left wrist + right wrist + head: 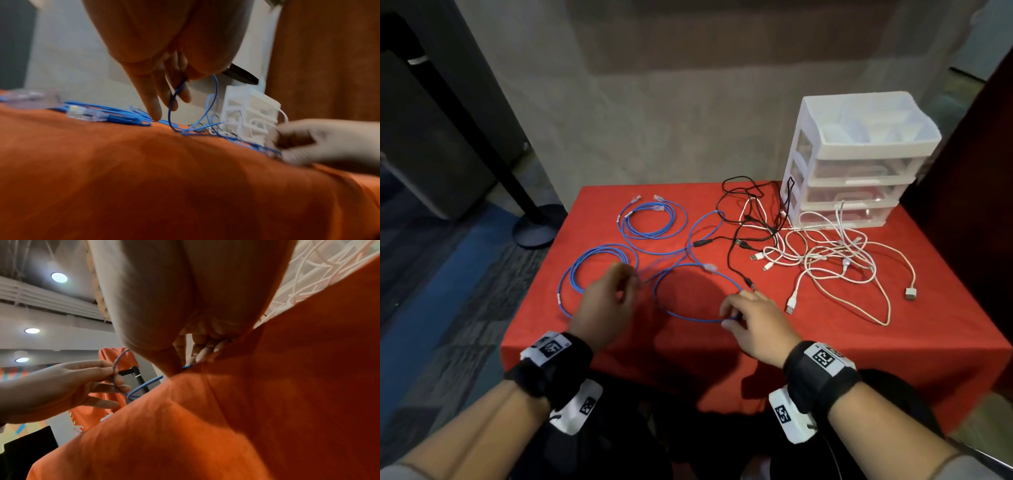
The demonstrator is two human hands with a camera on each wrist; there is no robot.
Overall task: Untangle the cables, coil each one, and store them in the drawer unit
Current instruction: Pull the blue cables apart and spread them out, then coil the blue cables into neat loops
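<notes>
A long blue network cable (688, 274) loops across the red tablecloth (825, 342). My left hand (607, 301) pinches the blue cable (171, 104) a little above the cloth, beside a blue coil (599, 270). My right hand (753, 322) pinches the same cable (144, 386) at the near side of its big loop, low on the cloth. A second blue coil (649, 219) lies further back. Black cables (750, 219) and white cables (832, 260) lie tangled at the right. The white drawer unit (859, 161) stands at the back right, drawers closed.
A black stand with a round base (536, 229) rises off the table's left rear corner. The table's near edge runs just below my wrists. A dark panel (979, 154) stands to the right of the drawer unit.
</notes>
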